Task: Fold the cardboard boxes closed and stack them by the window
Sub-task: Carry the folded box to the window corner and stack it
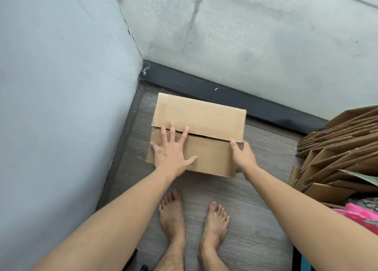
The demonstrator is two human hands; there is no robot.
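Observation:
A brown cardboard box [201,118] sits on the wood floor in the corner, its two top flaps folded down with a narrow gap between them. My left hand [172,151] lies flat with spread fingers on the near flap, fingertips reaching the seam. My right hand [242,156] grips the box's right near edge, thumb on top of the flap and fingers hidden down the side.
A pile of flattened cardboard boxes [339,148] leans at the right. A pink object [363,213] lies below it. Grey walls [61,86] meet at the corner, with a dark baseboard [204,86] behind the box. My bare feet [194,219] stand on the floor [255,240].

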